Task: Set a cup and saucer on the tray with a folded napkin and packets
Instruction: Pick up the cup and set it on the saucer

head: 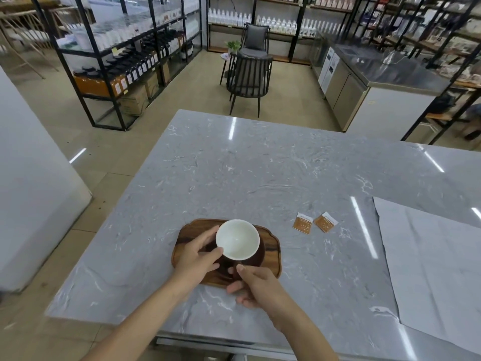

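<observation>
While the left hand (200, 252) pinches the white cup (237, 238) and the right hand (256, 285) seemingly grips the dark saucer (256, 256) over the tray (272, 246), uneven lowering could tip the cup.

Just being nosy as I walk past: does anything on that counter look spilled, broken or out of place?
Nothing spilled or broken. The white cup is empty, held by the left hand over the wooden tray. Two packets and a grey napkin, unfolded, lie off the tray.
</observation>
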